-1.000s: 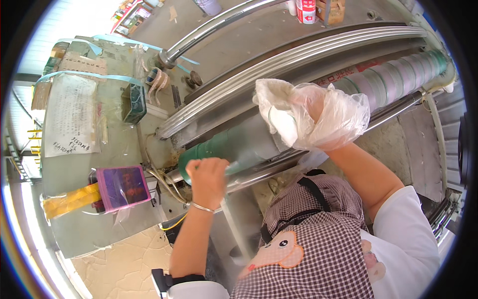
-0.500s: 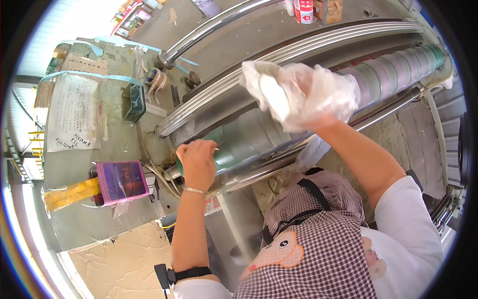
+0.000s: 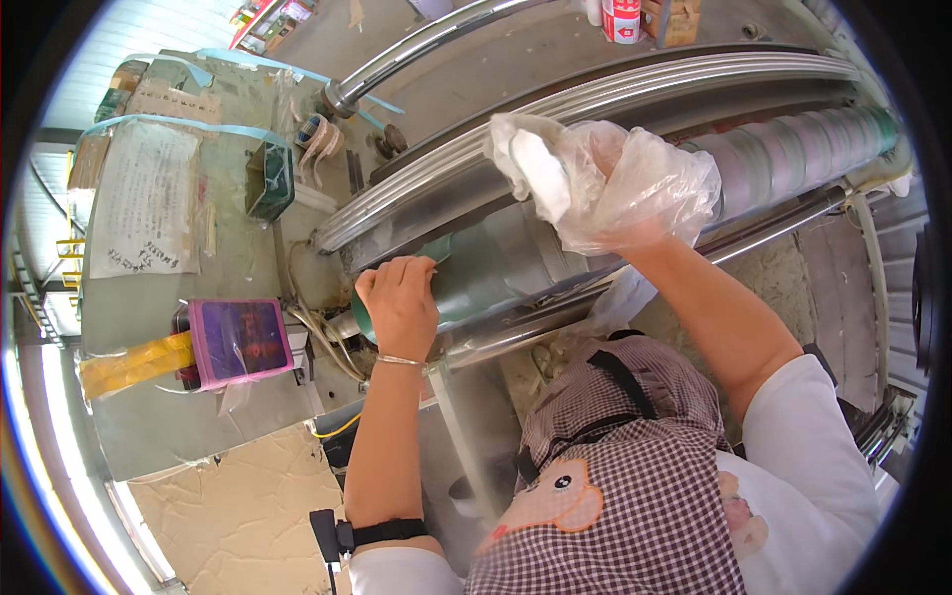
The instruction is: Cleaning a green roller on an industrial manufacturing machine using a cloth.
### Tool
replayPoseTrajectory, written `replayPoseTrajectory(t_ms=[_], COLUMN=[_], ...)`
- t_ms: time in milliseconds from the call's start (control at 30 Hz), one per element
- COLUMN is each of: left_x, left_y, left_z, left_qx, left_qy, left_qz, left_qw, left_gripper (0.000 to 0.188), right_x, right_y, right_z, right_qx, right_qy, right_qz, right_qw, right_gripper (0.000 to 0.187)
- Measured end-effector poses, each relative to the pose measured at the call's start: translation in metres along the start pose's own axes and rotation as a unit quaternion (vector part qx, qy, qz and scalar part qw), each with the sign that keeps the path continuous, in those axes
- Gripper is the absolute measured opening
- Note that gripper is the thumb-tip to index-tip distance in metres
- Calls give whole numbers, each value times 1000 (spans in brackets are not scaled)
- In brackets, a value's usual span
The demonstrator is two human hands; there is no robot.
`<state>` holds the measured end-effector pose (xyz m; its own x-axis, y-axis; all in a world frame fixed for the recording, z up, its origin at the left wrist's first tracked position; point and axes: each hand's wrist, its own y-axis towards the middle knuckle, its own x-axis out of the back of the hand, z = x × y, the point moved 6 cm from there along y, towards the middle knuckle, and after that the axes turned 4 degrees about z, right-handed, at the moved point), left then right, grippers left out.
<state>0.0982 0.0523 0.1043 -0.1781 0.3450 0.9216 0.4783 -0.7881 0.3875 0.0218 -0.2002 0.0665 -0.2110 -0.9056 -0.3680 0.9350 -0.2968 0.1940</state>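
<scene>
My left hand [image 3: 400, 302] rests on the left end of a large green-grey roller [image 3: 496, 268] of a machine, fingers curled against it. My right hand [image 3: 615, 188] is wrapped in a clear plastic bag [image 3: 635, 183] and clutches a white cloth [image 3: 531, 164], pressed onto the roller's top further right. The roller runs on toward the upper right, where it shows pale stripes [image 3: 793, 149]. Shiny metal bars [image 3: 555, 109] lie just above it.
The machine's grey side panel [image 3: 169, 397] at left carries a taped paper sheet [image 3: 144, 213], a small purple screen [image 3: 243, 339] and yellow tape [image 3: 129, 365]. A red can [image 3: 622, 20] stands at the top. Loose wires [image 3: 317, 337] hang near the roller's end. A tiled floor [image 3: 248, 516] lies below.
My bagged right hand has slid left along the roller's top. My left hand has moved up a little on the roller's end.
</scene>
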Motion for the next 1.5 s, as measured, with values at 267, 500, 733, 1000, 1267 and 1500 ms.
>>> replayPoseTrajectory(t_ms=[267, 500, 733, 1000, 1267, 1500], left_x=[-10, 0, 4, -1, 11, 0], left_y=[-40, 0, -7, 23, -5, 4], left_z=[-26, -4, -19, 5, -20, -3], left_qx=[-14, 12, -25, -13, -23, -12], left_qy=[17, 10, -42, -55, -33, -21], left_qz=[50, 31, 92, 63, 53, 41], left_qw=[998, 999, 995, 996, 998, 999], left_gripper=[27, 20, 16, 11, 17, 10], right_x=[-18, 13, 20, 28, 51, 53], right_y=[-3, -2, 4, 4, -23, -8], right_z=[6, -14, -27, -42, -93, -85], right_qx=[14, -39, -69, -96, -151, -80], right_qy=[-26, 139, 212, 267, 400, 425], right_qz=[51, -7, -14, -14, -66, -71], right_qw=[998, 990, 975, 959, 902, 899], right_gripper=[53, 53, 53, 52, 52, 57])
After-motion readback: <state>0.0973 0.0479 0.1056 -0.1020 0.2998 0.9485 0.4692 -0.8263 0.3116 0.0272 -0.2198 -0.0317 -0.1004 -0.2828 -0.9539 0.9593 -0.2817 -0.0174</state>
